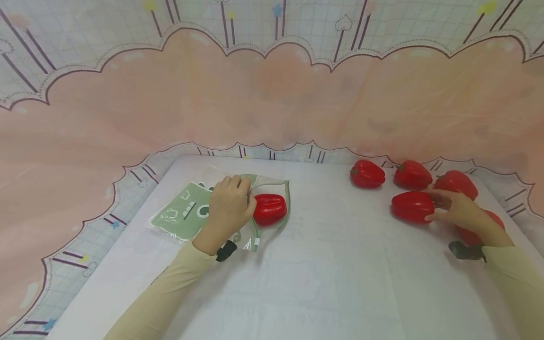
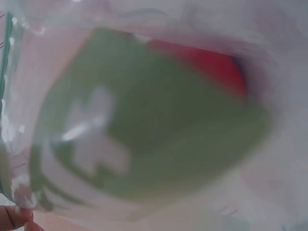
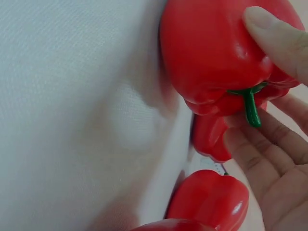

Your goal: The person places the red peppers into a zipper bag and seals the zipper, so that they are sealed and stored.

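On the white table (image 1: 323,264) in front of you, the count runs as follows.

Red peppers, six in the head view. One lies inside the bag (image 1: 199,212), at its open end, just right of your left hand: bagged pepper (image 1: 269,208). Five sit in a loose cluster at the right side of the table. Two of these are at the back, side by side: back-left pepper (image 1: 367,174) and back-middle pepper (image 1: 412,174). One lies further right, just behind your right hand: right pepper (image 1: 456,183). One is half hidden under your right wrist: hidden pepper (image 1: 493,222). One lies in front of the back pair: gripped pepper (image 1: 412,207).

Bags, one. It is clear plastic with a green printed panel and a green zip edge, flat on the table at the left, well apart from the cluster.

Hands, two, both in pale sleeves. Your left hand (image 1: 229,204) rests on the bag beside its opening, fingers curled over the edge and pinching the plastic; the left wrist view shows a fingertip against the film and the red of the bagged pepper behind the green panel. Your right hand (image 1: 452,210) holds the gripped pepper by its stem end, thumb on top and fingers beneath, as the right wrist view shows, its green stem (image 3: 250,103) between them.

Backdrops, one: pink patterned cloth (image 1: 272,104) behind and beside the table.
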The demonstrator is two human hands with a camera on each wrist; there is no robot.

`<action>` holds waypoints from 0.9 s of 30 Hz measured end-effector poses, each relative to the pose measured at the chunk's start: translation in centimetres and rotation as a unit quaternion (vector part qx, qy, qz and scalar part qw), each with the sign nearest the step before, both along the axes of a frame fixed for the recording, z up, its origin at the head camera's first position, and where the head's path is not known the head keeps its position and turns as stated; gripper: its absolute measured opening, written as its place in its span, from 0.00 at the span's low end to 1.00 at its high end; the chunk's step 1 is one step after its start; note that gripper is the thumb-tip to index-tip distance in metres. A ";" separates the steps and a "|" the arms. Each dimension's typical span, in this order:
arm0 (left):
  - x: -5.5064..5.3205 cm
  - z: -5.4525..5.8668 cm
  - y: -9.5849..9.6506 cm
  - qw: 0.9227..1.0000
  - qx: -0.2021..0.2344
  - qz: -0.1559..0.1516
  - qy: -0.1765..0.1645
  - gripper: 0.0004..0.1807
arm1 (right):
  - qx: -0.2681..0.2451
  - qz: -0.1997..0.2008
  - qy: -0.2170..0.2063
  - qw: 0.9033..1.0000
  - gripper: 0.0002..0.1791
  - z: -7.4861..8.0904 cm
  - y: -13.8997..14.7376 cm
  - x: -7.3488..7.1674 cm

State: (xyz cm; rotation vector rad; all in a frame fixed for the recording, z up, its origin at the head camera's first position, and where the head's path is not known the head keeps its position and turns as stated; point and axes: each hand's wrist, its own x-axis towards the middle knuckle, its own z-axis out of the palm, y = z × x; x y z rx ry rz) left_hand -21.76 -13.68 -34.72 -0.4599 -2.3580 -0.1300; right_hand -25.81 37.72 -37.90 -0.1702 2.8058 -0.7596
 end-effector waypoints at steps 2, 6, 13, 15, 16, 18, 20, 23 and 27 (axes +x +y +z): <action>0.0 0.0 0.0 1.000 0.001 -0.001 0.000 0.04 | -0.001 0.001 -0.003 1.000 0.59 0.0 0.0 0.0; 0.0 0.0 0.0 1.000 0.003 -0.002 0.001 0.04 | 0.002 0.001 -0.003 1.000 0.59 -0.1 0.0 0.1; 0.0 0.0 -0.1 1.000 0.003 -0.003 0.003 0.04 | -0.006 -0.006 0.001 1.000 0.58 -0.7 0.1 0.4; 0.0 0.0 -0.1 1.000 0.004 -0.004 0.003 0.04 | -0.012 -0.006 0.004 1.000 0.57 -0.8 0.1 0.6; 0.0 0.0 -0.1 1.000 0.004 -0.004 0.003 0.04 | -0.014 -0.005 0.007 1.000 0.57 -0.8 0.1 0.6; 0.0 0.0 -0.1 1.000 0.003 -0.004 0.004 0.04 | -0.018 -0.008 0.011 1.000 0.56 -0.8 0.0 0.8; 0.0 0.0 -0.1 1.000 0.003 -0.003 0.005 0.04 | -0.026 -0.010 0.018 0.999 0.55 -0.7 -0.2 0.9; 0.0 0.0 -0.1 1.000 0.003 -0.003 0.004 0.04 | -0.036 -0.011 0.032 0.999 0.54 -0.3 -0.7 1.0; 0.0 0.0 -0.2 1.000 0.003 -0.002 0.001 0.04 | -0.051 -0.006 0.059 0.997 0.52 0.5 -1.9 1.2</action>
